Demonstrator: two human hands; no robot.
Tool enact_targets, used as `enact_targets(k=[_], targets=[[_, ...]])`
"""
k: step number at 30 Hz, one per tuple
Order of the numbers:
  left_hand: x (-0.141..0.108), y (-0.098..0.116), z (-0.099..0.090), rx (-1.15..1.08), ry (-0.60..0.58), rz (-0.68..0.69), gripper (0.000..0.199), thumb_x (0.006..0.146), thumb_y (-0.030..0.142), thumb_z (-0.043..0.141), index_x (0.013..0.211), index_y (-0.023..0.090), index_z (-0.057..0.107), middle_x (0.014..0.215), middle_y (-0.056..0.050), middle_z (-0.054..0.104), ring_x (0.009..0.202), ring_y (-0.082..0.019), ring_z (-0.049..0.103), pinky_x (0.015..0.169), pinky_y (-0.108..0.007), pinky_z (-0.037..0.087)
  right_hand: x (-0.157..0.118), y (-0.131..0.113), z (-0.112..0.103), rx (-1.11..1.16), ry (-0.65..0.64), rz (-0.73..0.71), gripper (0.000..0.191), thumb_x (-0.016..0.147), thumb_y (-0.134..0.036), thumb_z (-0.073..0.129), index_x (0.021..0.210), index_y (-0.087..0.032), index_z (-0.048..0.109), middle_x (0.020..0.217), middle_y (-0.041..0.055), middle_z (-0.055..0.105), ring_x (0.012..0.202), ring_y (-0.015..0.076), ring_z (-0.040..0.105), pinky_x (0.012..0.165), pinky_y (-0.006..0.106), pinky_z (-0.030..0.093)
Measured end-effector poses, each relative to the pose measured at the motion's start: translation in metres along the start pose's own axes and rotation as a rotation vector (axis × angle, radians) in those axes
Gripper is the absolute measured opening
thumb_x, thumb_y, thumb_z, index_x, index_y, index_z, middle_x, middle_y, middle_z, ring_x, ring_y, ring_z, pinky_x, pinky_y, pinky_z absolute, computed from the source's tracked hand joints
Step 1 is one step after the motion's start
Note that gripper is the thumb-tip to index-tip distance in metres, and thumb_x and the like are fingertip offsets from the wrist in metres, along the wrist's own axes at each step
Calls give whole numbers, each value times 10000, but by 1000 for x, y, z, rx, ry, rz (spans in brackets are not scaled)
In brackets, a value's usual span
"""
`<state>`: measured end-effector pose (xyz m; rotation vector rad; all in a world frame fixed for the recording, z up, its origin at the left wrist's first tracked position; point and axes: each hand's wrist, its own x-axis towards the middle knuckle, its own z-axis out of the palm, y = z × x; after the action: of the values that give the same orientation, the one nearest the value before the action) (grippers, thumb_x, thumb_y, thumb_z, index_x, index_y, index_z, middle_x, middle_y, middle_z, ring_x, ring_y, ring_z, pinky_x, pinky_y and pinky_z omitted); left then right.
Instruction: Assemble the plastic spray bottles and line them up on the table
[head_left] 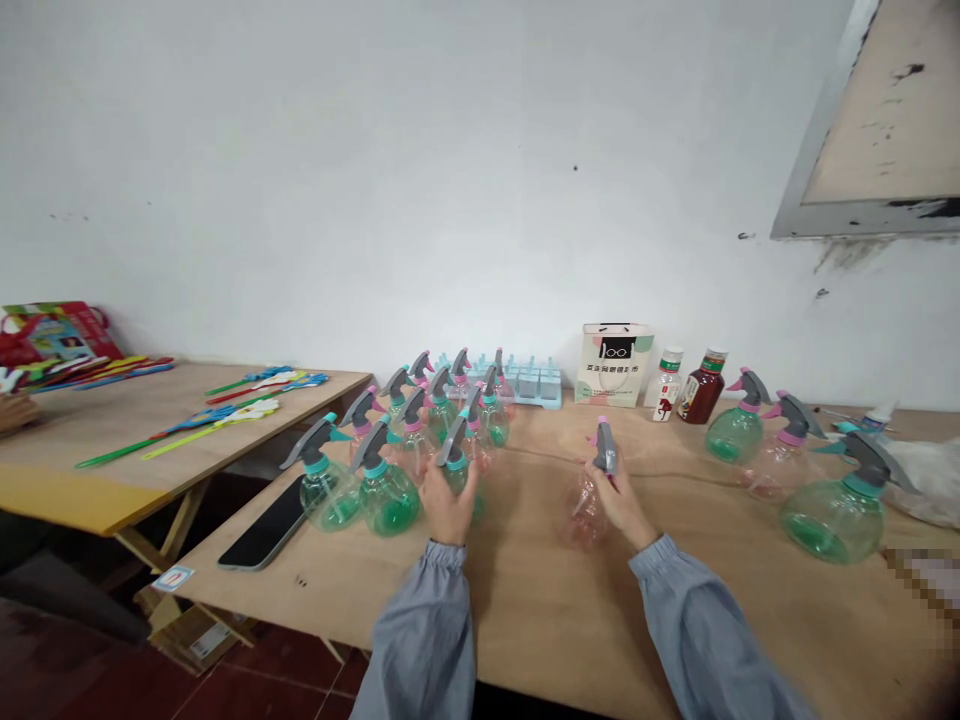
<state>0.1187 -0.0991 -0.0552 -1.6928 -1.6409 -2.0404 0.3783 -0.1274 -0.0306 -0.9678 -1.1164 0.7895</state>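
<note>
My left hand (pixel 448 507) is closed around the upper part of a green spray bottle (pixel 454 447) with a grey trigger head, at the front right of a cluster of spray bottles. My right hand (pixel 624 510) grips a clear pink spray bottle (pixel 585 515) by its neck, apart from the cluster. Both bottles are upright; my fingers hide part of each. Just left of my left hand stands another green spray bottle (pixel 388 497), its teal collar under a grey head. Behind it is a pink spray bottle (pixel 414 448), partly covered by its neighbours.
A phone (pixel 262 527) lies at the table's left edge. Further spray bottles (pixel 832 520) stand on the right. Along the wall are a light-blue ice-pop mould (pixel 540 384), a paper bag (pixel 616 370) and two capped bottles (pixel 701 388). Colourful plastic hand clappers (pixel 247 410) lie on the left table.
</note>
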Motion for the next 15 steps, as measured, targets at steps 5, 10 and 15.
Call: enact_targets(k=[5,10,15], targets=[[-33,8,28,40,-189,28,480,813,440,614,1200,165,542,1093,-156,653,1120,-336,628,978,-519,475,1,-13,-4,269,-25,205,489,666,-549,751,1047,-252,674,760,37,753,729,262,718,655,379,577],[-56,11,40,-10,-383,73,824,725,344,657,1452,138,329,1421,-218,497,1366,-382,455,1120,-579,354,-1,-19,-6,335,24,257,419,629,-509,811,932,-243,696,803,42,766,681,236,714,579,340,568],[-61,12,36,-116,-568,137,787,787,319,600,1481,125,282,1473,-215,449,1401,-351,428,1160,-545,340,-2,-13,-8,323,176,244,369,616,-521,812,810,-226,704,753,22,751,639,186,683,577,291,558]])
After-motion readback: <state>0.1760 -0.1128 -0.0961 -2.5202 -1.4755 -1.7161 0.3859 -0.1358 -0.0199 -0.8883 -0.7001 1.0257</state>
